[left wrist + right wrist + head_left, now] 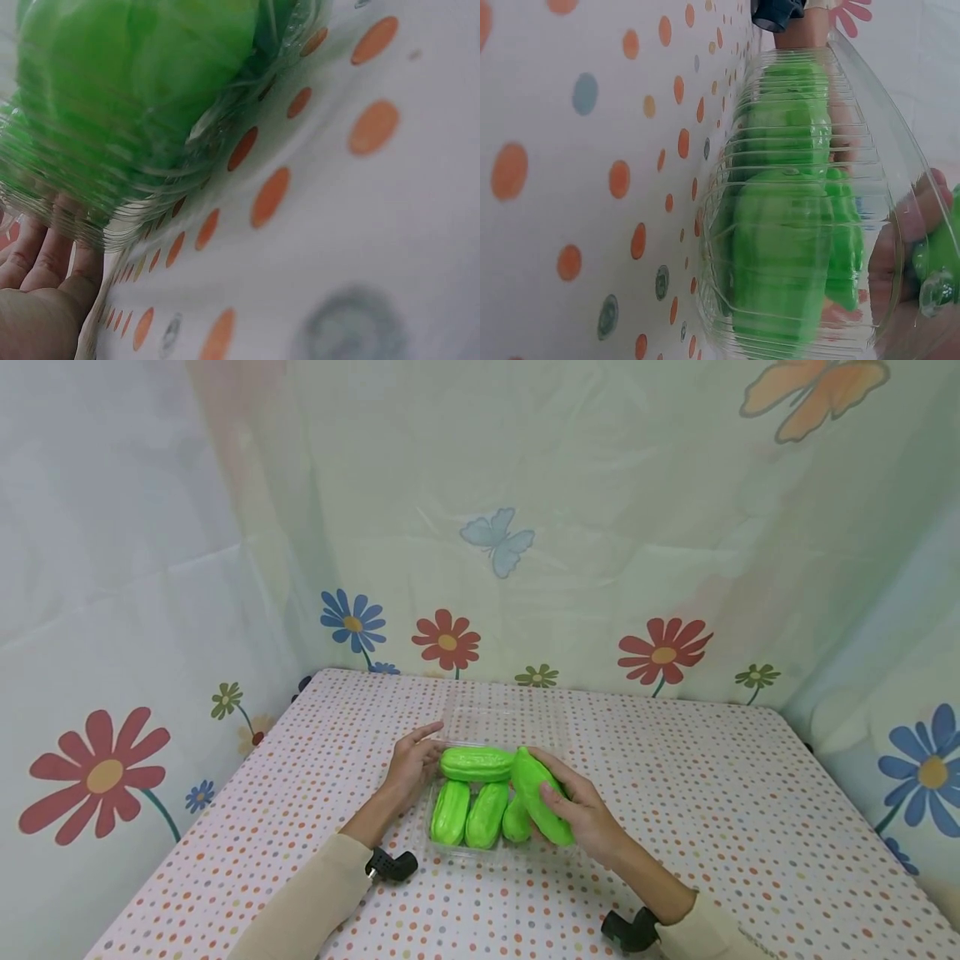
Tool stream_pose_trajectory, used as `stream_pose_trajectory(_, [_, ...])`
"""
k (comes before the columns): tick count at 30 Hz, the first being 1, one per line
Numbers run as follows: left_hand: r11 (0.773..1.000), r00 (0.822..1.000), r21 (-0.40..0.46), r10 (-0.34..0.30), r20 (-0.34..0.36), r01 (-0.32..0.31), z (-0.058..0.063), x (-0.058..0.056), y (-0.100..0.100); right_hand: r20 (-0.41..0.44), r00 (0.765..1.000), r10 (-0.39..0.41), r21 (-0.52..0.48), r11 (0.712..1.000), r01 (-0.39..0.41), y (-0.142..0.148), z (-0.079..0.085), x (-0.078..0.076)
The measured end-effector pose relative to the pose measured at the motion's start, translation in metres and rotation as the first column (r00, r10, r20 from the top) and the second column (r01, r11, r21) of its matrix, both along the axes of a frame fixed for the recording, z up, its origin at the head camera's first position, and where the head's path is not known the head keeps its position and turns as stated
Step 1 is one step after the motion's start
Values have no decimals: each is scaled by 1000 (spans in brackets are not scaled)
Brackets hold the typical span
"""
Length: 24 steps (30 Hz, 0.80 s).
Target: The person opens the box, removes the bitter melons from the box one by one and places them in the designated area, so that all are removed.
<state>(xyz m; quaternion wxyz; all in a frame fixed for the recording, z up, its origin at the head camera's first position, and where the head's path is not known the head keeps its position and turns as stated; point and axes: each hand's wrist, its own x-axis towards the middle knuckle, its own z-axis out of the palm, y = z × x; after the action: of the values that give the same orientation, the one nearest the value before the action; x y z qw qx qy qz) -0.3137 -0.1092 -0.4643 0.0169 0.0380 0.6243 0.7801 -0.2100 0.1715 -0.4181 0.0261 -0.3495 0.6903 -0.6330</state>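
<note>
A clear plastic clamshell box (468, 853) sits on the table with several bright green toy cucumbers inside. Two of them, a left cucumber (450, 812) and its neighbour (487, 816), lie side by side; another cucumber (477, 764) lies crosswise behind them. My right hand (581, 810) grips one more cucumber (538, 797), tilted over the box's right part. Beneath it a further cucumber (516, 821) is partly hidden. My left hand (411, 766) rests against the box's left side, its fingers (51, 255) touching the ribbed wall in the left wrist view.
The box's transparent lid (502, 714) lies folded back behind it. A dotted cloth (375, 902) covers the table. Flower-printed curtains (570, 568) stand at the back and both sides. Dark wrist cameras (392, 865) are strapped to both forearms.
</note>
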Motion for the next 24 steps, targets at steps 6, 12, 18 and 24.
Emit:
stream_pose_trajectory(6, [1000,1000,-7,-8,4,8,-2,0,-1,-25,998,-60,19,998,61,-2,-2,1])
stream_pose_trajectory(12, [1000,1000,-3,-7,4,7,-2,-1,0,-53,993,-106,37,993,108,-5,-3,1])
stream_pose_trajectory(18, [1000,1000,-17,-8,-1,8,-3,0,-1,-64,987,-148,82,985,153,-7,-5,3])
stream_pose_trajectory(24, [1000,1000,-24,1,-2,-1,-5,0,0,-60,984,-165,113,979,171,-8,-5,5])
